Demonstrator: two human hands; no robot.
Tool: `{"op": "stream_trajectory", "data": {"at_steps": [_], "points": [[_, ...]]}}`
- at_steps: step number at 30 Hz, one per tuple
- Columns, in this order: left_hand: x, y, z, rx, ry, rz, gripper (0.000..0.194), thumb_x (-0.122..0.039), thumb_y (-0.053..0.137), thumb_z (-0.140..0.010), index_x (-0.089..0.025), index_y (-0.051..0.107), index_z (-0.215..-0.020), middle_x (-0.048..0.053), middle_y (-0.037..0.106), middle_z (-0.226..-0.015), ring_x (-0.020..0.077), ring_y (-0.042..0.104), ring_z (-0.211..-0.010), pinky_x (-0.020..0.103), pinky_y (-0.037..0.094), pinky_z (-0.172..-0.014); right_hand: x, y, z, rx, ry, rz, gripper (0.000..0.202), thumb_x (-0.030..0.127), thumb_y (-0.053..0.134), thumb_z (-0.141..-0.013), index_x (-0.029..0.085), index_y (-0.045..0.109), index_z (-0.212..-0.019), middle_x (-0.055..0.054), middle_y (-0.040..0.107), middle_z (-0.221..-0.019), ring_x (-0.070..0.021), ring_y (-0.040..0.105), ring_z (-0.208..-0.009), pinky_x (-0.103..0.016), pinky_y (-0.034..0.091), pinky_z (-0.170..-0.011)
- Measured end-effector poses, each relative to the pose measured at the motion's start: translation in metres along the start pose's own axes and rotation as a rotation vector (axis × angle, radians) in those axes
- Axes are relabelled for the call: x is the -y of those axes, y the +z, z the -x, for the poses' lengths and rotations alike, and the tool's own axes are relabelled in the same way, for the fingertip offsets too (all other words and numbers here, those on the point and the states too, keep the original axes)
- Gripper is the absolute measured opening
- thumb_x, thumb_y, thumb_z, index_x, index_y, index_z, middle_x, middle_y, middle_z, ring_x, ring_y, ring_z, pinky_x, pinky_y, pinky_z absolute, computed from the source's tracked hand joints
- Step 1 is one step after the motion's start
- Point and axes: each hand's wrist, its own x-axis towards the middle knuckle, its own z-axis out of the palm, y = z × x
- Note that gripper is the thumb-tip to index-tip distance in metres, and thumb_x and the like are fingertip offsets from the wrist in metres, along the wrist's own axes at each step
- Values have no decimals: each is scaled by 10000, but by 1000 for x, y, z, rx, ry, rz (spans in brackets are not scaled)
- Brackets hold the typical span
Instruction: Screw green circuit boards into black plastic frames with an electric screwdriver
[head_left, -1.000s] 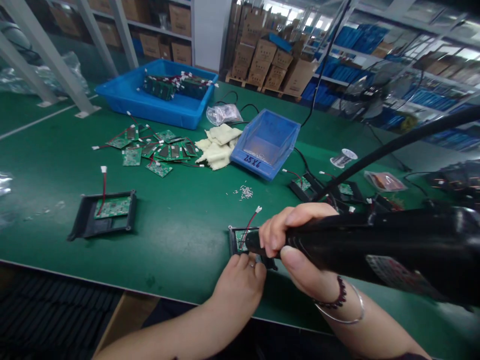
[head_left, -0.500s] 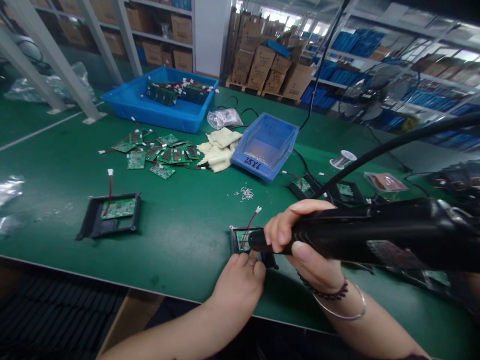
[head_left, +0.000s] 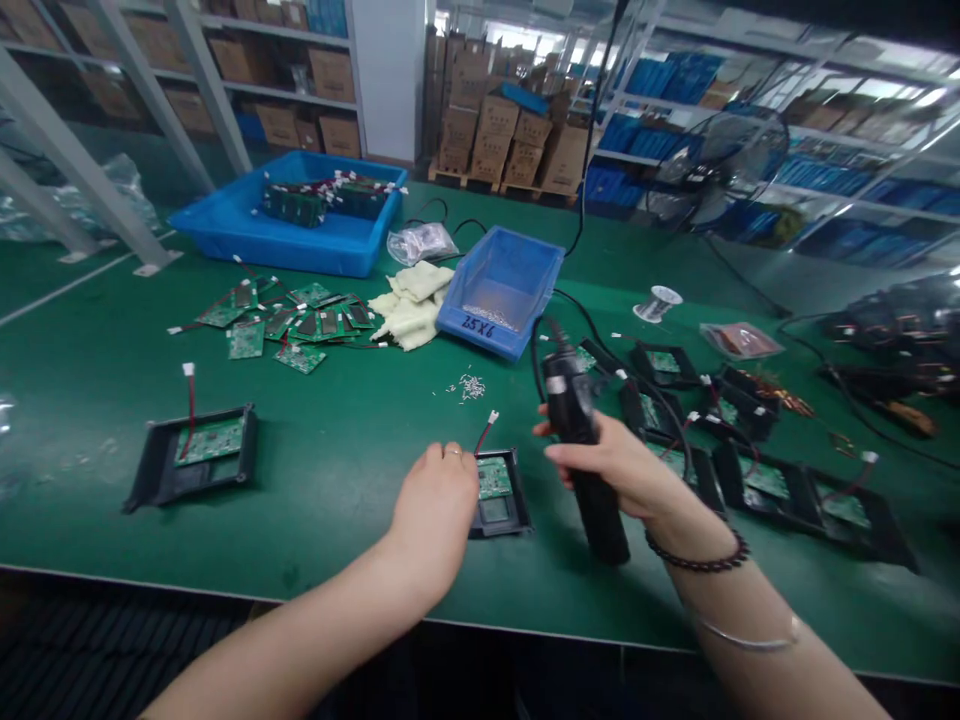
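My right hand point(head_left: 626, 465) is wrapped around a black electric screwdriver point(head_left: 574, 400), held tilted over the bench with its cord end up and its other end toward me. To its left lies a black plastic case point(head_left: 519, 515) with a green circuit board point(head_left: 493, 478) inside and a red-and-black lead sticking up. My left hand point(head_left: 435, 510) is closed on the left edge of this case, its fingertips partly hidden. Small screws point(head_left: 471, 387) lie in a loose pile behind the case. Another black case point(head_left: 150, 470) with a board sits farther left.
A blue bin point(head_left: 499, 290) marked 25X6 holds small screws. Beside it are yellowish cloths point(head_left: 411, 305) and several loose boards point(head_left: 322, 322). A large blue tray point(head_left: 277, 250) stands behind. Several filled cases point(head_left: 765, 480), a wire spool point(head_left: 658, 303) and cables lie to the right.
My right hand has swung the screwdriver off the case and turned it from sideways to steep. My left hand has shifted from the case's front to its left edge. The camera view has shifted.
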Motion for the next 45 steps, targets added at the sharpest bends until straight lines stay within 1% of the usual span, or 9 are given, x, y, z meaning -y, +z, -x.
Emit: {"op": "stream_trajectory", "data": {"at_steps": [6,10,17,23,26,29,34,40,45], "points": [[-9,0,-4,45,23,-93,165,57,596,-816,-11,716,-904,238,731,-954,310,723,-904,356,614,-686,-40,22,-18,152,123,100,455,128,747,-517,170,531,-915,88,563,-580,-111,512,-414,-241,442,-382],[-6,11,0,29,88,-152,224,55,571,-816,-11,727,-963,309,671,-1179,386,679,-1097,412,622,-759,-43,19,-20,172,124,98,455,110,710,-529,185,519,-935,95,557,-599,-107,516,-427,-237,453,-390],[-2,16,2,6,76,-138,206,3,597,-838,-48,747,-969,285,659,-1224,391,665,-1126,466,607,-823,-45,19,-20,169,115,69,425,111,721,-534,190,506,-892,97,543,-576,-108,519,-419,-230,445,-376],[-10,26,26,-324,77,-105,309,-249,627,-924,-13,701,-1108,265,612,-1321,406,566,-1259,540,530,-978,-36,10,-12,139,76,37,444,210,794,-516,166,545,-881,33,632,-665,-110,525,-413,-255,457,-371],[-18,39,41,-482,173,12,301,-254,538,-981,-43,666,-1154,213,688,-1220,316,657,-1136,459,563,-946,-14,-3,0,60,-16,2,552,322,829,-552,173,563,-1013,-15,693,-819,-103,536,-443,-268,470,-406],[-28,56,45,-479,216,67,297,-280,555,-980,-55,647,-1150,189,713,-1178,274,690,-1059,391,578,-901,16,-6,21,-84,-307,-143,489,363,819,-639,220,597,-1050,58,595,-603,-122,507,-433,-265,435,-409],[-39,82,38,-465,166,-46,171,-157,505,-966,-77,651,-1006,222,661,-1271,291,652,-1153,371,554,-879,40,24,58,-204,-769,-441,358,319,827,-765,331,642,-1071,58,525,-632,-129,447,-490,-310,466,-496],[-42,81,36,-444,177,-102,292,-63,432,-888,-24,656,-1071,215,711,-1155,284,651,-1135,361,539,-854,20,60,47,54,-844,-245,344,283,705,-901,380,566,-1200,40,582,-706,-159,538,-571,-358,464,-575],[-41,72,37,-421,200,-104,311,-79,425,-889,-34,674,-1068,197,723,-1130,295,643,-1134,378,517,-871,18,71,29,51,-817,-217,346,299,724,-886,369,555,-1180,52,581,-684,-162,546,-554,-345,433,-554]]}}
